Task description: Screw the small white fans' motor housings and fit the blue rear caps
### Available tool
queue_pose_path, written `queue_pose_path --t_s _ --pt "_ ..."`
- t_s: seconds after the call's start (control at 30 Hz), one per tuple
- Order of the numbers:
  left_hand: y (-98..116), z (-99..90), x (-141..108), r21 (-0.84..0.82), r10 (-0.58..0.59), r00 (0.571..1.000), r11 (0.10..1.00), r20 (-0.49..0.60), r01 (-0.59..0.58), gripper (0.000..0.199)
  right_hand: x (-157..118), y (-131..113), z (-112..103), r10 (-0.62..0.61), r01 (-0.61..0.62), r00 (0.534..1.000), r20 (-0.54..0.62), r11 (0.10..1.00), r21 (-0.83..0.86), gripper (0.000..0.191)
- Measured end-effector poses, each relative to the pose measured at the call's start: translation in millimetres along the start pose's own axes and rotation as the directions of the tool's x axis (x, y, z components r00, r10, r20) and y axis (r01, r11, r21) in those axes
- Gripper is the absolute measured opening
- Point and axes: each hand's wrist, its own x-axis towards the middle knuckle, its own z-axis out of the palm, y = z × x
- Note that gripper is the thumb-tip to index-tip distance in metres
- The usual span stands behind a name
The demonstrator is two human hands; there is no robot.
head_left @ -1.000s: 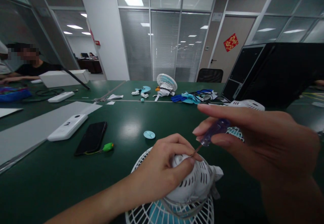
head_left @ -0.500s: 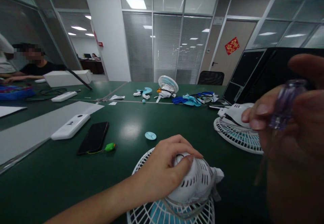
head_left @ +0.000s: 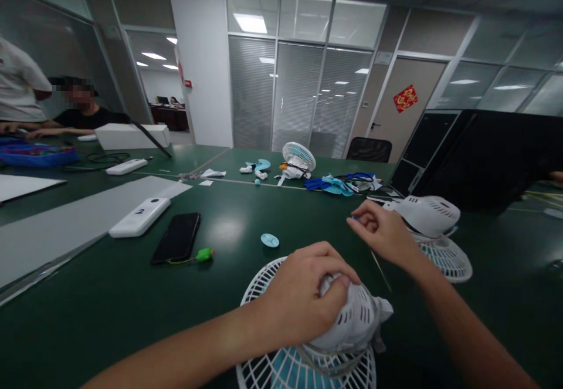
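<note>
In front of me a small white fan (head_left: 352, 318) lies grille-down, its slotted motor housing facing up and blue blades showing through the grille. My left hand (head_left: 308, 295) is closed over the top of that housing, fingers curled round its far side. Just beyond and to the right, my right hand (head_left: 380, 230) is raised over the table, fingers curled round a screwdriver (head_left: 380, 269). Its thin shaft slants down and right below the palm, while most of the handle is hidden. A light-blue oval cap (head_left: 270, 240) lies past my left hand.
A second fan (head_left: 444, 257) lies grille-down at right, near a large black case (head_left: 475, 154). A phone (head_left: 176, 237) with a green charm (head_left: 204, 254) and a white power bank (head_left: 141, 217) lie left. Farther back are a fan (head_left: 299, 160) and blue gloves (head_left: 329, 184).
My right hand has swung from close to the camera at right, down and left to beyond the near fan, with the screwdriver. The left hand keeps its hold; the view has shifted slightly.
</note>
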Motion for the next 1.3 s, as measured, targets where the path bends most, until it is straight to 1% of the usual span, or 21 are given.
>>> queue_pose_path --t_s 0.1,0.2,0.3,0.37,0.43,0.47,0.53,0.6,0.63,0.67,0.77,0.87,0.93,0.97,1.03,1.13,1.23,1.3 --pt "1.5 -0.3 0.5 0.013 -0.001 1.0 1.0 0.002 0.001 0.025 -16.2 35.0 30.3 0.07 -0.065 0.99 0.122 0.997 -0.041 0.021" --pt "2.0 -1.3 0.4 0.016 0.009 1.0 1.0 0.011 -0.009 0.025 -33.2 55.4 43.2 0.125 -0.114 0.969 0.215 0.991 -0.065 0.02" --pt "1.1 -4.7 1.0 0.01 0.03 0.999 1.0 0.039 -0.03 0.024 -40.9 60.2 46.0 0.163 -0.145 0.947 0.277 0.986 -0.085 0.018" --pt "-1.0 -9.3 3.1 -0.03 0.067 0.993 0.998 0.102 -0.064 0.023 -41.6 59.6 47.8 0.179 -0.155 0.935 0.306 0.983 -0.1 0.018" --pt "-5.0 -16.3 7.3 -0.092 0.106 0.983 0.991 0.151 -0.093 0.027 -41.0 58.8 50.1 0.197 -0.169 0.927 0.318 0.979 -0.113 0.023" --pt "-8.0 -20.8 10.3 -0.12 0.108 0.982 0.989 0.156 -0.089 0.03 -40.8 58.7 51.1 0.207 -0.178 0.925 0.319 0.977 -0.117 0.026" --pt "-16.1 -32.1 17.3 -0.144 0.058 0.991 0.989 0.119 -0.04 0.037 -40.5 58.7 51.9 0.229 -0.2 0.919 0.319 0.972 -0.123 0.037" --pt "-27.4 -46.1 23.9 -0.091 -0.024 0.996 0.995 0.08 0.031 0.041 -40.5 59.1 51.5 0.245 -0.216 0.915 0.321 0.969 -0.123 0.045" --pt "-34.4 -53.5 26.0 -0.021 -0.057 0.996 0.998 0.074 0.059 0.042 -40.4 59.4 50.9 0.249 -0.222 0.913 0.322 0.968 -0.119 0.047" --pt "-42.4 -60.7 27.0 0.087 -0.079 0.993 0.994 0.089 0.071 0.042 -40.2 59.9 50.3 0.252 -0.227 0.913 0.321 0.967 -0.115 0.048" --pt "-71.8 -77.5 21.1 0.189 -0.103 0.987 0.979 0.12 0.079 0.047 -39.4 61.9 49.1 0.258 -0.238 0.918 0.302 0.966 -0.103 0.048" --pt "-106.7 -84.7 6.4 0.256 -0.142 0.98 0.961 0.136 0.104 0.051 -38.3 64.2 49.1 0.255 -0.243 0.922 0.292 0.967 -0.08 0.047" --pt "-128.2 -86.5 -2.5 0.263 -0.173 0.974 0.956 0.147 0.13 0.048 -37.6 65.2 49.5 0.25 -0.244 0.92 0.302 0.968 -0.058 0.046" --pt "-137.1 -87.4 -5.5 0.256 -0.184 0.972 0.956 0.142 0.144 0.043 -37.4 65.7 49.7 0.248 -0.245 0.918 0.309 0.968 -0.048 0.047" --pt "-150.3 -88.8 -8.5 0.23 -0.207 0.974 0.956 0.094 0.181 0.032 -37.0 67.0 50.3 0.245 -0.25 0.915 0.321 0.968 -0.026 0.047" --pt "-158.5 -87.5 -7.0 0.149 -0.25 0.967 0.955 -0.05 0.255 0.024 -36.8 69.6 51.1 0.251 -0.269 0.908 0.336 0.963 0.009 0.047" --pt "-158.7 -78.2 -4.5 -0.003 -0.31 0.931 0.949 -0.191 0.316 0.031 -36.5 72.0 50.9 0.254 -0.282 0.915 0.314 0.958 0.047 0.045" --pt "-159.0 -68.7 -4.5 -0.135 -0.363 0.9 0.931 -0.242 0.34 0.038 -36.2 72.4 50.8 0.249 -0.276 0.931 0.267 0.958 0.071 0.045"
